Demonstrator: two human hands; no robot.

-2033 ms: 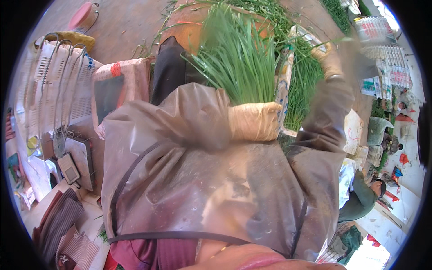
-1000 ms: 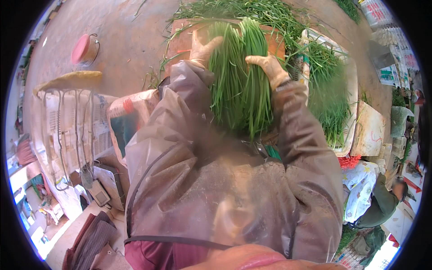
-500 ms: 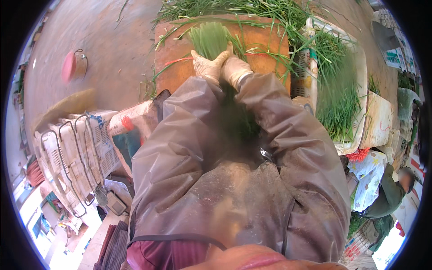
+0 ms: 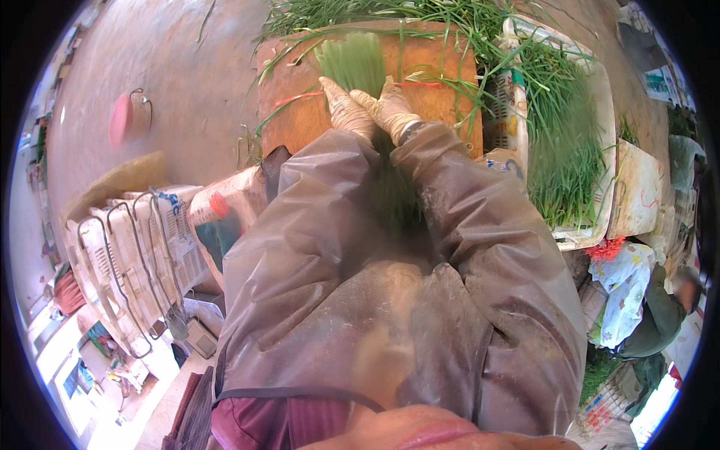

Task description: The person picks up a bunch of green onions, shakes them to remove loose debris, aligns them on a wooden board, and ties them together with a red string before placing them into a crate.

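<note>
Gloved in pale, thin material, my left hand [image 4: 346,112] and my right hand [image 4: 392,109] close around a bunch of green chives [image 4: 354,64] from both sides. One end of the bunch, slightly blurred, points away from me over an orange-brown board [image 4: 296,127]. Its long leaves [image 4: 401,199] trail back between my forearms, partly in shadow. My thumbs lie close together on the near side, and the far fingers are partly hidden. A red tie [image 4: 298,98] lies across the board, passing behind the bunch and showing again on the right.
Loose chives [image 4: 450,13] are heaped along the board's far edge. At the right stands a white plastic crate [image 4: 606,169] full of chives. Stacked white crates [image 4: 139,240] stand at the left, and a pink round object [image 4: 121,120] sits on the floor. Another person [image 4: 652,315] is at far right.
My right hand has shifted slightly on the bunch, its thumb now resting across toward the left hand. Both hands still hold the chives. The whole view has moved a little.
</note>
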